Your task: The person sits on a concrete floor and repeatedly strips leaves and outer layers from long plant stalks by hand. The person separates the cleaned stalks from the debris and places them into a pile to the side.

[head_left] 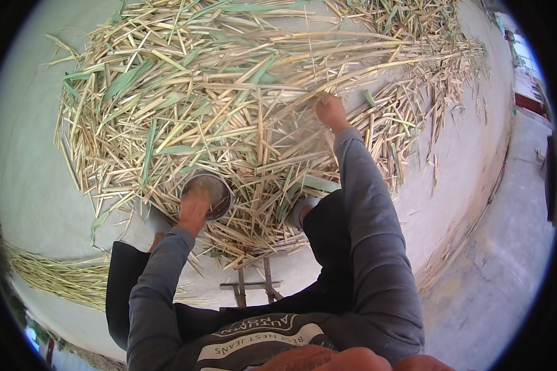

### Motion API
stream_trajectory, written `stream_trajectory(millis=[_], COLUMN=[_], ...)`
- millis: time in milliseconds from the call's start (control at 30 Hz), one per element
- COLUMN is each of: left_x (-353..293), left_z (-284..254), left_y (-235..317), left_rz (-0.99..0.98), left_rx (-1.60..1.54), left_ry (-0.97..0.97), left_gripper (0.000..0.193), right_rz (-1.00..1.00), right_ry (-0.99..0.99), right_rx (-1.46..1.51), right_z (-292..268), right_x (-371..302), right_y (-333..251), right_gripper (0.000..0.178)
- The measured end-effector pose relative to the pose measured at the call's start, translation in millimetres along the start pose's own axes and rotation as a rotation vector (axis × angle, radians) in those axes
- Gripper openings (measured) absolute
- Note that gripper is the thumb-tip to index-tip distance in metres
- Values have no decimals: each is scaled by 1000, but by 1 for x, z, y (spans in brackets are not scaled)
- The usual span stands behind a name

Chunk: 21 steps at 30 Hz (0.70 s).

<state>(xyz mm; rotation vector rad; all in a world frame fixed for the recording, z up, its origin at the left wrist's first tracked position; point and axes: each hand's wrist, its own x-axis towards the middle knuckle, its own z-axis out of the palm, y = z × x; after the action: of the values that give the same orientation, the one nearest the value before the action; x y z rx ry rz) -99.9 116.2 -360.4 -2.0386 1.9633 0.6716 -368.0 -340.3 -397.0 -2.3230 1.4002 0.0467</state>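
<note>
My left hand (195, 204), slightly blurred, is closed on the near left rim of a round metal-looking bowl (217, 193), tilted against the straw between my feet. What the bowl contains, if anything, is unclear. Farther out to the right, my right hand (332, 112) makes a fist at the lower end of some long dry stalks (368, 71), which fan away to the upper right. It appears to grip them, though its fingers are partly hidden. Beneath and around both hands spreads a thick layer of dry yellow stalks and green leaves (198, 117).
A low wooden stool or frame (251, 287) stands between my legs. Thin greenish stalks (59, 275) lie in a bundle at the lower left. More straw (408, 18) is heaped at the far right on the pale concrete floor (470, 161).
</note>
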Motion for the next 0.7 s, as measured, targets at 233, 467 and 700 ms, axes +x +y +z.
stream_trajectory(millis=[233,467,700], left_x=[3,8,3], left_z=[7,28,51], left_y=[12,13,-9], left_rz=[-29,-97,-24], left_rx=[22,69,33], left_ry=[-162,-19,-207], left_gripper=[58,40,33], right_rz=[88,459,46], right_ry=[-419,-92,75], right_rx=[-310,27,93], right_z=[16,36,81], right_x=[-12,9,5], right_y=[2,22,66], right_gripper=[27,56,30])
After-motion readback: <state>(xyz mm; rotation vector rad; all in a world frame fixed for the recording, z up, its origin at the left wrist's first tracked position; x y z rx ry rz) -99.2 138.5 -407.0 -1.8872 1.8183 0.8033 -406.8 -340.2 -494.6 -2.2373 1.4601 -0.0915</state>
